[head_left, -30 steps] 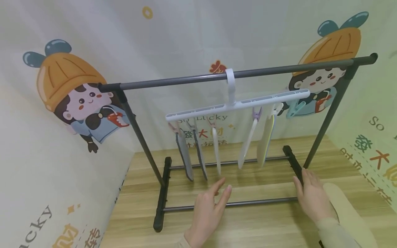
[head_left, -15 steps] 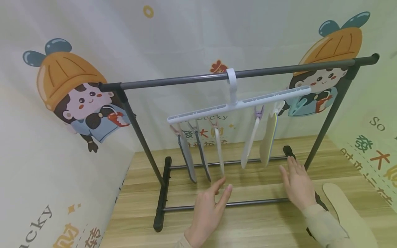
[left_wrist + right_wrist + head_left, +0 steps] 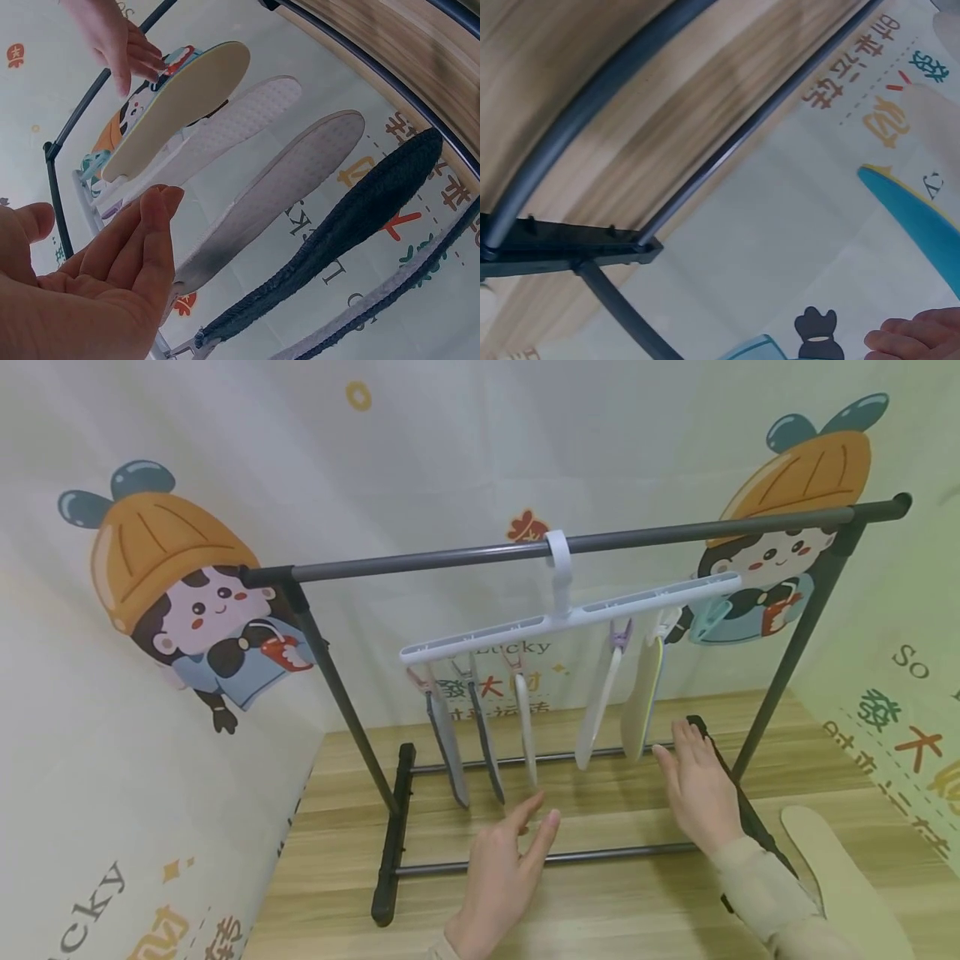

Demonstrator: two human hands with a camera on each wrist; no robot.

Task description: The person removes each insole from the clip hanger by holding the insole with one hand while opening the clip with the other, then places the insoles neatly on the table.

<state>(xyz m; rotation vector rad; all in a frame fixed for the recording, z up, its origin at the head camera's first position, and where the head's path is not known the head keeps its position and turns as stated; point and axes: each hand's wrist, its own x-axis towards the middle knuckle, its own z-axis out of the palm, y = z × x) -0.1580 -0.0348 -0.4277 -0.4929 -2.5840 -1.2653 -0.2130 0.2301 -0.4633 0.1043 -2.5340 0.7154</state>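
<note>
A white clip hanger [image 3: 637, 603] hangs from the dark rack's top bar, with several shoe insoles clipped below it. To the left are two dark ones, among them a navy fuzzy insole [image 3: 352, 214]. A white insole [image 3: 300, 180] hangs beside them, then another white insole [image 3: 600, 714] and a beige insole [image 3: 640, 710] with a blue-yellow edge. My left hand [image 3: 501, 872] is held below the middle white insole, fingers loosely bent, holding nothing. My right hand [image 3: 703, 793], fingers extended, is right of the beige insole and holds nothing.
The black rack [image 3: 386, 852] stands on a wood-grain table [image 3: 322, 860], two low rods joining its feet. At the right, a loose beige insole [image 3: 836, 872] lies on the table. An aqua clip [image 3: 708, 620] hangs at the hanger's right end. Printed cloth [image 3: 420, 468] surrounds the table.
My right hand has moved left and slightly up, from beside the rack's right foot toward the beige insole. The hanger and insoles sway slightly. My left hand stays in place.
</note>
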